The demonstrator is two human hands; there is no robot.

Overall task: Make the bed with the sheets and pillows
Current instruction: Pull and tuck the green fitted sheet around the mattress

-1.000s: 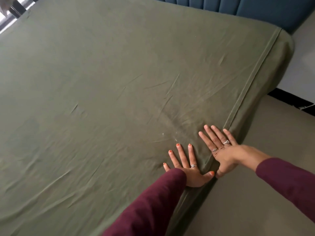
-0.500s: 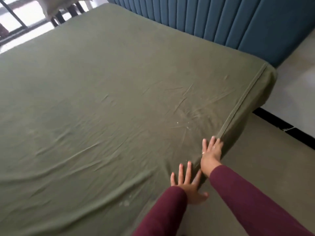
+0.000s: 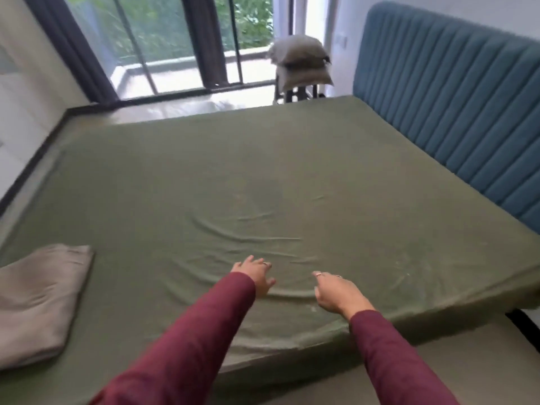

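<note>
A green fitted sheet (image 3: 263,176) covers the whole mattress, with creases near the front edge. My left hand (image 3: 254,274) lies flat on the sheet with fingers spread. My right hand (image 3: 336,290) rests on the sheet a little to its right, fingers loosely extended. Neither hand holds anything. A folded beige sheet (image 3: 38,302) lies on the bed at the left. Two beige pillows (image 3: 301,64) are stacked on a chair beyond the far side of the bed.
A blue padded headboard (image 3: 455,112) runs along the right side. Glass doors with dark curtains (image 3: 175,39) stand behind the bed. Bare floor (image 3: 423,361) shows at the lower right.
My view has lifted from the bed's corner to the whole bed. Both hands have moved left from the sheet's seam at the corner onto the top near the front edge.
</note>
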